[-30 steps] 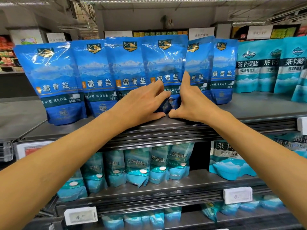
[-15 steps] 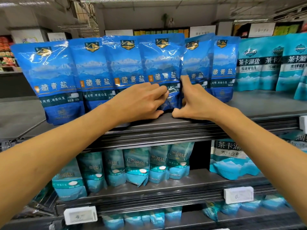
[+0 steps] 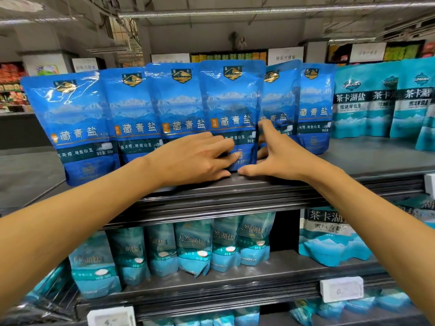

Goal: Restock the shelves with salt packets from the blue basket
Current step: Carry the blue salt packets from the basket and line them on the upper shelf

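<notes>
A row of several dark blue salt packets stands on the top shelf (image 3: 353, 168). Both hands are at the fourth packet (image 3: 231, 102), which stands upright and overlaps the tilted fifth packet (image 3: 280, 97). My left hand (image 3: 195, 158) lies with straight fingers across its lower front, the thumb at the shelf edge. My right hand (image 3: 275, 158) is spread against its right edge, index finger pointing up, thumb along the base. The blue basket is out of view.
Teal salt packets (image 3: 367, 102) stand to the right on the same shelf, with bare shelf in front of them. Lower shelves hold more teal bags (image 3: 193, 248) and white price tags (image 3: 341, 289). Store aisles lie behind.
My left fingers have slid further right across the fourth packet's front. My right hand has closed in on its right edge. The packet stands a little straighter.
</notes>
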